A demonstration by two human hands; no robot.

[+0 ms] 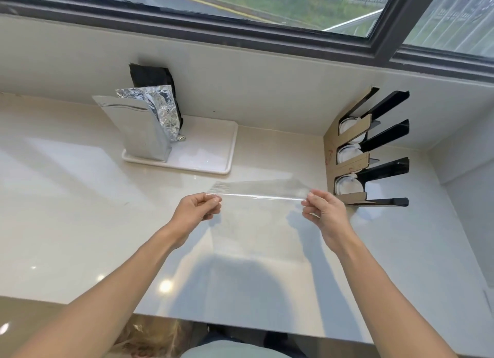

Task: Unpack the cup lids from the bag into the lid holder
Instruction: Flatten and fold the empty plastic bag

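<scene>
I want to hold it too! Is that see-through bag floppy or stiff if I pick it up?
Probably floppy: the clear bag hangs limp below where the left hand and right hand pinch its top edge. It looks empty and thin, so likely very light. Its glossy film may feel slippery.

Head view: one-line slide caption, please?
Both hands pinch an empty clear plastic bag beside the lid-filled black holder.
</scene>
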